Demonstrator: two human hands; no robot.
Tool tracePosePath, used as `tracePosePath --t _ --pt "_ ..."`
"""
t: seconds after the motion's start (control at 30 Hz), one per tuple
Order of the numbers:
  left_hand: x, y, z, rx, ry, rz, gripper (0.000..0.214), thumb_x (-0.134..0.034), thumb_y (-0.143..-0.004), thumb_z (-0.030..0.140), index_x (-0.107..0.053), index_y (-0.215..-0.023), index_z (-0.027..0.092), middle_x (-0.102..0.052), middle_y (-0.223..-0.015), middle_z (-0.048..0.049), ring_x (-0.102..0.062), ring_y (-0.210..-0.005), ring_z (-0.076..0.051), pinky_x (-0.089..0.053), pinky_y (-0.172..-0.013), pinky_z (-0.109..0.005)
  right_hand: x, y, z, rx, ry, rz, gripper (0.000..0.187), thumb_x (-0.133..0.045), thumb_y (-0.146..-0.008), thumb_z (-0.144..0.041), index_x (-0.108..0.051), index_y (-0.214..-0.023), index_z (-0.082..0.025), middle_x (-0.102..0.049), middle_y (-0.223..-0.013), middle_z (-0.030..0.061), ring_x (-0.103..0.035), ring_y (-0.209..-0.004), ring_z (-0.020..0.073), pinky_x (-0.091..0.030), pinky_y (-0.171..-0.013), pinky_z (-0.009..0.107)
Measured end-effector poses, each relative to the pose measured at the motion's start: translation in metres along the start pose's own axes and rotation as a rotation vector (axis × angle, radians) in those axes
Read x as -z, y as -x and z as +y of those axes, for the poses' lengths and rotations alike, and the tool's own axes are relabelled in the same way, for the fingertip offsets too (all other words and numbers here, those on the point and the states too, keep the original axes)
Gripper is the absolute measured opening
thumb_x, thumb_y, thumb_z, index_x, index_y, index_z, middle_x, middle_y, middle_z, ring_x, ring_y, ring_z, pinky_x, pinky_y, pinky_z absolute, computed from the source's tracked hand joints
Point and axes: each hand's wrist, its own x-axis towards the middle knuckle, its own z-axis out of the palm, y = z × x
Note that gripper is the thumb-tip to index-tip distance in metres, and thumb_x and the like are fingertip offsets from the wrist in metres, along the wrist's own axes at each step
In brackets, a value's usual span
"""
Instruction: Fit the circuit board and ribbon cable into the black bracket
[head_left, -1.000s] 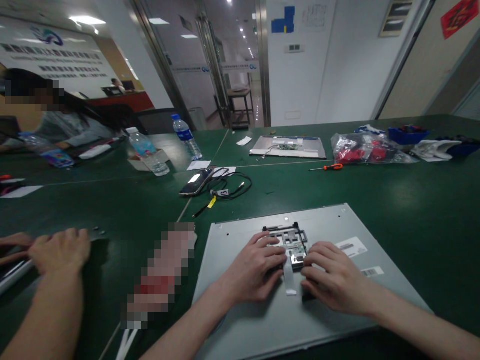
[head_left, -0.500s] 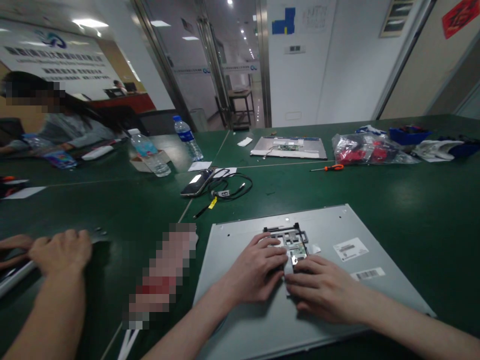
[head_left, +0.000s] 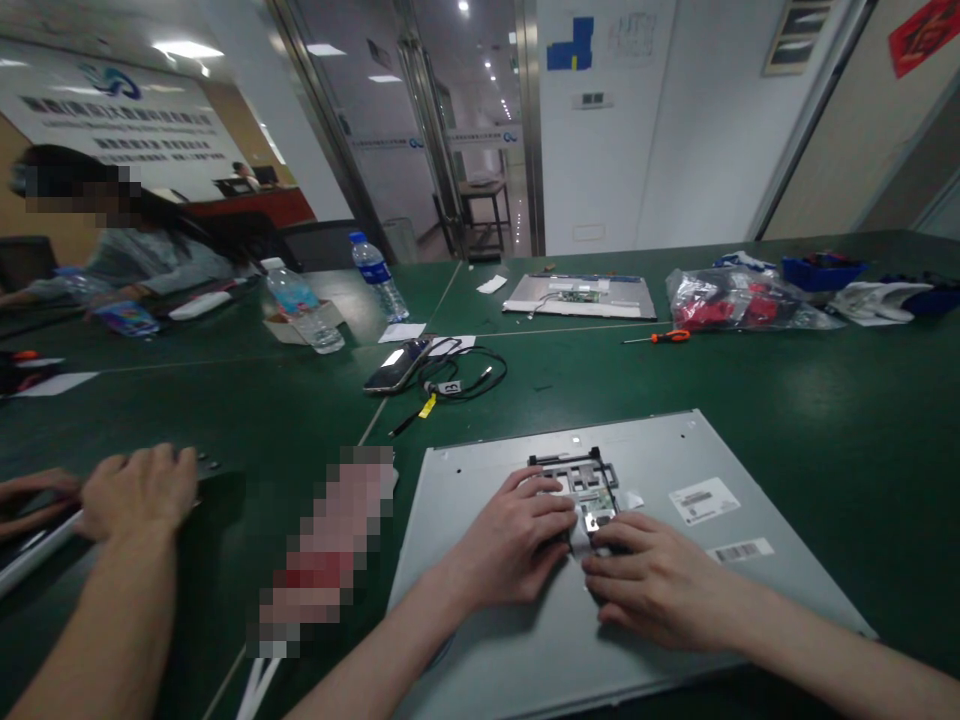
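Observation:
A grey metal display panel (head_left: 675,440) lies back-up on the green table in front of me. Near its middle, a black frame (head_left: 570,462) holds a small circuit board (head_left: 592,495). My left hand (head_left: 514,540) rests on the frame's left side with its fingers bent loosely over it, holding nothing. My right hand (head_left: 652,580) sits just below the board, fingertips pressed together on a white flat cable (head_left: 579,535) that runs down from the board. Two barcode stickers (head_left: 701,500) lie to the right of my hands.
A co-worker's hand (head_left: 139,490) rests on a dark panel at the left. A phone (head_left: 394,365), a black cable (head_left: 469,375), water bottles (head_left: 304,305), an orange screwdriver (head_left: 660,337), a second panel (head_left: 581,295) and a bag of red parts (head_left: 731,300) lie farther back.
My right hand has slid left from the panel's right part to the white cable below the board. My left hand has stayed put. The co-worker's hand has shifted slightly right.

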Motion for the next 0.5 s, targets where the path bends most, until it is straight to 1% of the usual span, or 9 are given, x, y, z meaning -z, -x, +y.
tracePosePath --t 0.17,0.33,0.5 --pt "0.0025 -0.0011 0.0018 0.015 0.004 -0.007 0.031 -0.061 -0.091 0.022 -0.066 -0.122 0.023 -0.074 -0.122 -0.0031 -0.061 -0.119 -0.027 -0.035 -0.115 -0.052 0.0 0.0001 0.0007 0.028 0.004 -0.005 0.01 -0.064 -0.098 -0.028 -0.069 -0.101 -0.021 -0.077 -0.1 0.0007 -0.063 -0.103 0.0219 -0.046 -0.092 0.038" --pt "0.0046 -0.0019 0.0038 0.021 0.014 -0.033 0.031 -0.059 -0.092 0.022 -0.065 -0.123 0.022 -0.073 -0.124 -0.0035 -0.061 -0.12 -0.027 -0.035 -0.115 -0.053 0.0056 -0.0027 -0.0014 0.026 -0.002 0.037 0.018 -0.061 -0.099 -0.029 -0.067 -0.114 -0.02 -0.076 -0.102 0.0019 -0.063 -0.096 0.0215 -0.047 -0.084 0.037" --pt "0.0042 -0.0022 0.0037 0.016 -0.005 -0.025 0.031 -0.06 -0.092 0.023 -0.065 -0.123 0.022 -0.072 -0.124 -0.0046 -0.062 -0.12 -0.027 -0.036 -0.115 -0.053 0.0077 -0.0036 -0.0011 -0.002 0.008 0.077 0.017 -0.06 -0.098 -0.026 -0.067 -0.111 -0.019 -0.074 -0.096 0.0036 -0.063 -0.093 0.0214 -0.046 -0.083 0.037"
